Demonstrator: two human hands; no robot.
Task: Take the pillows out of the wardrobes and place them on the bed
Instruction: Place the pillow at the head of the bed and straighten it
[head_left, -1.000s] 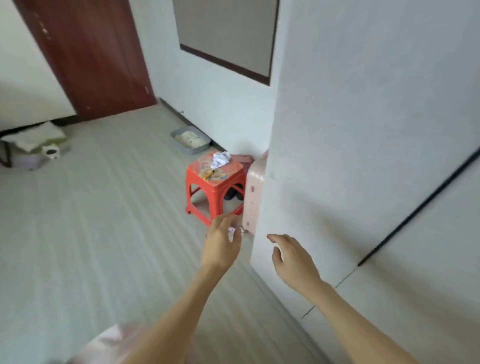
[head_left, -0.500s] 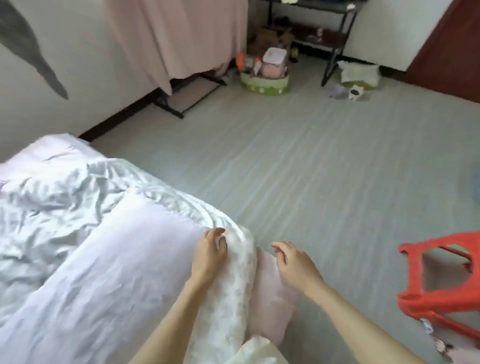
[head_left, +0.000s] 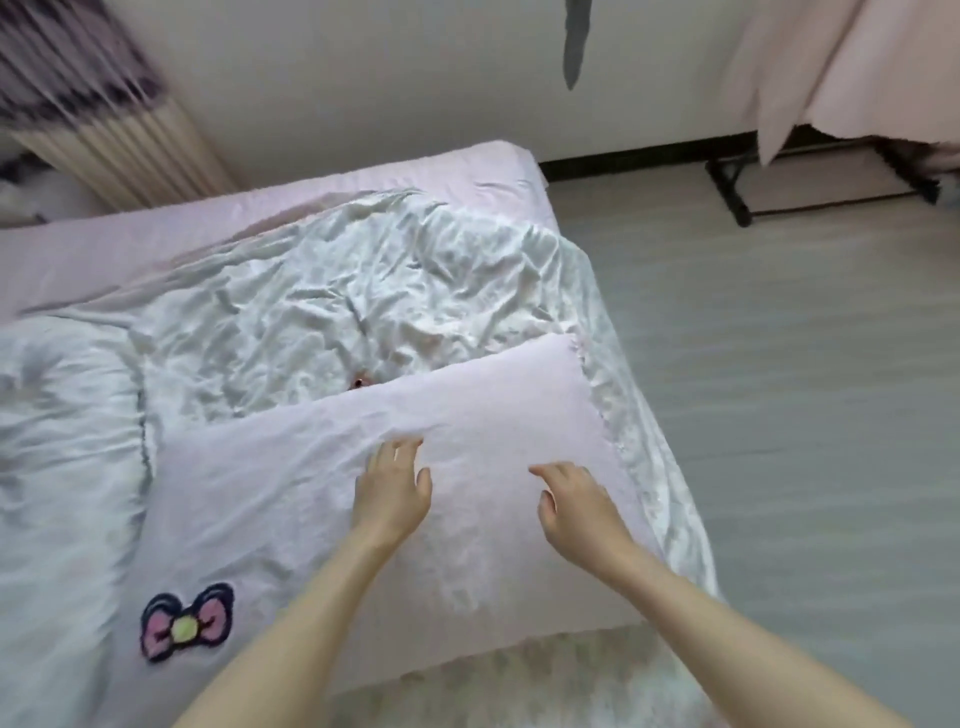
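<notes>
A pale pink pillow (head_left: 291, 499) with a pink and navy bow patch (head_left: 184, 621) lies flat on the bed (head_left: 260, 218), near its right edge, on top of a crumpled white quilt (head_left: 363, 312). My left hand (head_left: 392, 488) hovers over or rests on the middle of the pillow with fingers spread and relaxed. My right hand (head_left: 576, 506) is a little to the right, over the pillow's right part, fingers loosely extended. Neither hand holds anything. No wardrobe is in view.
Grey floor (head_left: 805, 415) runs along the bed's right side. A black-framed rack (head_left: 737, 202) draped in pink cloth (head_left: 857, 67) stands at the back right wall. A beige ribbed radiator or curtain (head_left: 130, 150) is at the back left.
My view has swung from the wardrobe door and red stool round to the bed. My hands have come off the quilt's edge and are now over the pillow.
</notes>
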